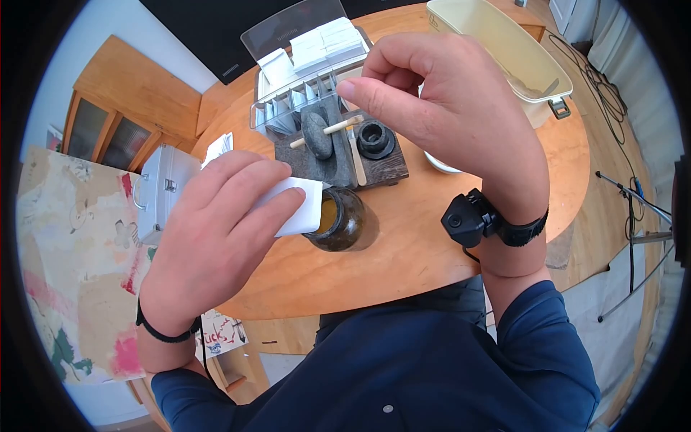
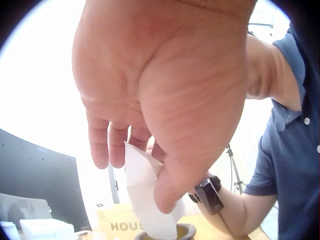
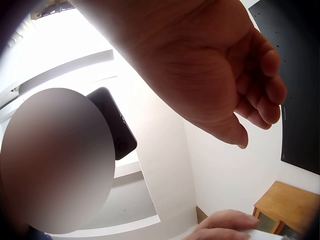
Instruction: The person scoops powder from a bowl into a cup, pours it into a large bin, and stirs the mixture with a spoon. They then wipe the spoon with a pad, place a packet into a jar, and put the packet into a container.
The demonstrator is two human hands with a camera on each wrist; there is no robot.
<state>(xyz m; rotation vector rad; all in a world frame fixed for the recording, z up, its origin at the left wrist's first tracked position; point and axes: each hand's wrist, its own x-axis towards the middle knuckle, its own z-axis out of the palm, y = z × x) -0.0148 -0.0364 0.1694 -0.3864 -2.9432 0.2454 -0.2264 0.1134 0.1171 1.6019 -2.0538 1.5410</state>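
Observation:
A folded white paper [image 1: 308, 205] is pinched between the thumb and fingers of my left hand [image 1: 216, 223], its end over the mouth of a dark glazed jar [image 1: 347, 234]. Something yellowish shows inside the jar. In the left wrist view, the paper [image 2: 142, 195] slopes down from the left hand [image 2: 165, 90] to the jar rim [image 2: 189, 232]. My right hand [image 1: 450, 108] is raised above the table, right of the jar, fingers loosely bent and thumb apart. No object shows in the right hand [image 3: 215, 70] in the right wrist view.
Behind the jar, a dark wooden board [image 1: 392, 169] bears a grey stone wheel [image 1: 317, 137] with a wooden rod, and a small black cup [image 1: 375, 137]. Farther back are a clear divided box [image 1: 270, 115] with white packets and a cream bin [image 1: 533, 65]. A silver case [image 1: 164, 187] stands left.

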